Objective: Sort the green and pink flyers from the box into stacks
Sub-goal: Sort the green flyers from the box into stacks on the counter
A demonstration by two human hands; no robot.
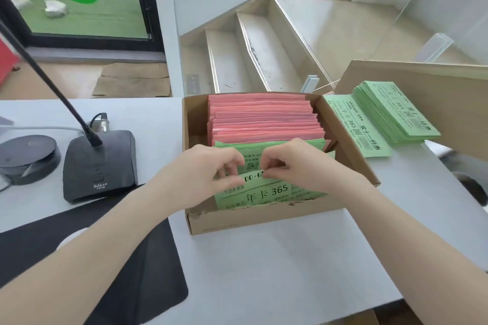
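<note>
Both hands, left hand [215, 166] and right hand [287, 163], pinch green flyers [266, 192] in the box [264, 219] at frame centre. A green stack [396, 113] lies right on the worktop [264, 272]. Pink flyers [264, 119] remain boxed; sorting looks partly done.

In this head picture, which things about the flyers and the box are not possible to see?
- Green flyers in the box: their count, hidden by left hand and right hand.
- Pink flyers: print unseen, only edges show.
- Green stack: small print too blurred.
- Box bottom: covered by flyers.
</note>
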